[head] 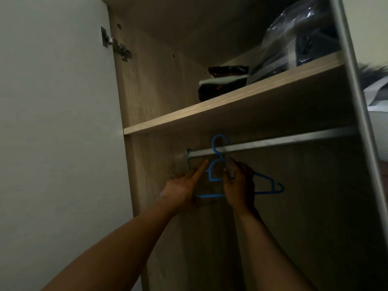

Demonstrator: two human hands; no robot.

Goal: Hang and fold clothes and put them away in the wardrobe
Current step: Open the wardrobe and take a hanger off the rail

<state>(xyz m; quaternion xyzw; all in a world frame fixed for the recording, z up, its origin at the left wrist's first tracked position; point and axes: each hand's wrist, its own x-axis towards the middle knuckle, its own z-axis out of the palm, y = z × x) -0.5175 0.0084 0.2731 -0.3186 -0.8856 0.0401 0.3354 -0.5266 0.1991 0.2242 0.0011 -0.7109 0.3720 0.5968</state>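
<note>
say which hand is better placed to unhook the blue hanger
Right: the right hand grips the blue hanger near its neck, just under the rail; the left hand sits lower, index finger straight, grip unclear.

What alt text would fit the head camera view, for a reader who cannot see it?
Two hands hold a blue hanger whose hook sits over the metal rail inside an open wardrobe. The left hand has its index finger raised; the right hand grips the hanger's right side. Folded clothes lie on the shelf above.
</note>
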